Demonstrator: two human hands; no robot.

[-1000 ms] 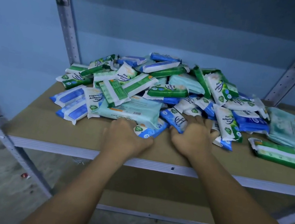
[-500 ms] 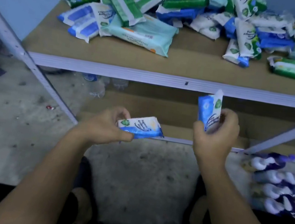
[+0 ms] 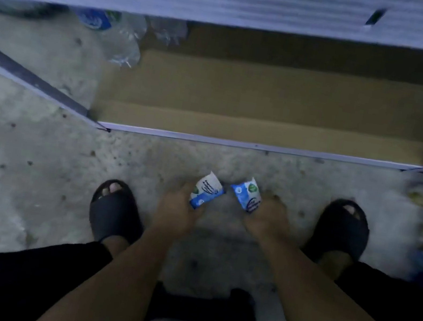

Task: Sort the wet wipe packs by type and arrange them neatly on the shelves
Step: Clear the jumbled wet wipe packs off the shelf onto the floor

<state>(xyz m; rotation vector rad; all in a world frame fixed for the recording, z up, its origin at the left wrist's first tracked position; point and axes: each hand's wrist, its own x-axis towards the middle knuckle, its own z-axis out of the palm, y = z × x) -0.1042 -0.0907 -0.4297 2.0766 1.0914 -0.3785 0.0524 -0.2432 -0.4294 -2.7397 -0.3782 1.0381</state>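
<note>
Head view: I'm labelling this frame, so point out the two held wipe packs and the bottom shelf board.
left wipe pack [image 3: 206, 191], head view, on its white-and-blue printed face.
right wipe pack [image 3: 246, 196], head view, on its blue front.
bottom shelf board [image 3: 270, 105], head view, on bare brown surface.

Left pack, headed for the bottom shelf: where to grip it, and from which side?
The left pack is flat and looks soft, so pinch across its broad faces at the near blue end, from the person's side, where the left hand grips it now. Its free white end points toward the bottom shelf and can probably lead in.
</note>
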